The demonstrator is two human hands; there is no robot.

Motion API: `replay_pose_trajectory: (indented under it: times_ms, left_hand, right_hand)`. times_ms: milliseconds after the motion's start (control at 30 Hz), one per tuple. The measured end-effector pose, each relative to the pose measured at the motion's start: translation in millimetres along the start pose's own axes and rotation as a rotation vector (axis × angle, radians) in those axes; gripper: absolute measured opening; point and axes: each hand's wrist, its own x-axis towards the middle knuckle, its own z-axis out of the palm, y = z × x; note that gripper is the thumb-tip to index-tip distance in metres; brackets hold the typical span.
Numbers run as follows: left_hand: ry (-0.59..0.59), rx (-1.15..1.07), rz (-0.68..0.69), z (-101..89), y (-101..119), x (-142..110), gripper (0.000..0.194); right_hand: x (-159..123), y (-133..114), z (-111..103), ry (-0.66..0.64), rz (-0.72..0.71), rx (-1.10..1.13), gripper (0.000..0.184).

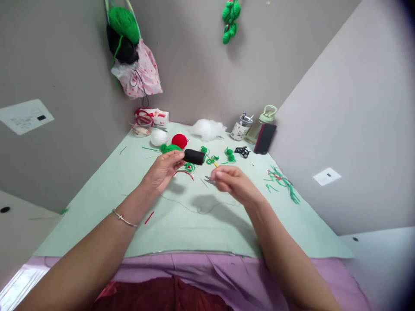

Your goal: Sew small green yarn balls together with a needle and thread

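Holding: left hand (pixel 162 172), fingers and thumb gripping the left end of a black spool (pixel 193 157), raised above the table (pixel 110 216) and lying near level.

Right hand (pixel 231 181): fingers drawn together in a pinch, apart from the spool; whether anything sits between them, cannot tell.

Thread (pixel 188 209): one thin length, slack on the table below both hands, curling midway. Risk: a knot, should the slack be pulled up fast through that curl.

Scissors (pixel 210 180): blades showing just beside the right hand, remainder hidden. Risk: a nicked finger, if the hand drops without a look.

Needle (pixel 204 183): slim, loose, left of the scissors. Risk: a prick, or loss among scraps if brushed aside.

Green piece (pixel 189 167), red strand (pixel 189 174): below the spool. Risk: tangling, were the thread to trail across them.

Spool grip: one end only. Risk: a drop and unwinding roll, the likely cause a hard tug on jammed thread.
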Motion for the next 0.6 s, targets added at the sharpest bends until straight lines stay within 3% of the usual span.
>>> replay_pose_trajectory:
  times_ms: [200, 267, 300, 400, 467, 533, 600]
  left_hand:
    - [0.085, -0.069, 0.058, -8.9, 6.2, 7.4, 0.023]
    - [0.112, -0.091, 0.071, -12.8, 7.4, 10.1, 0.022]
    - [0.125, -0.105, 0.074, -14.9, 8.1, 11.5, 0.022]
    - [0.161, -0.168, 0.085, -21.1, 11.1, 15.7, 0.022]
    - [0.184, -0.206, 0.099, -23.9, 12.6, 17.9, 0.022]
    - [0.188, -0.21, 0.103, -24.3, 12.6, 18.6, 0.021]
    - [0.156, -0.18, 0.101, -22.3, 11.0, 17.1, 0.02]
  right_hand:
    - [-79.3, -31.0, -66.8, 0.448, -0.333, -0.115, 0.023]
    - [-111.5, -28.3, -90.2, 0.555, -0.324, -0.267, 0.026]
    - [-126.3, -24.3, -101.7, 0.616, -0.297, -0.343, 0.027]
    - [-160.9, -8.8, -133.1, 0.672, -0.043, -0.629, 0.029]
    - [-173.8, -0.2, -148.9, 0.614, 0.193, -0.856, 0.031]
    - [-178.5, 4.0, -157.4, 0.55, 0.376, -1.056, 0.033]
    - [-174.9, 2.9, -155.9, 0.588, 0.467, -1.274, 0.035]
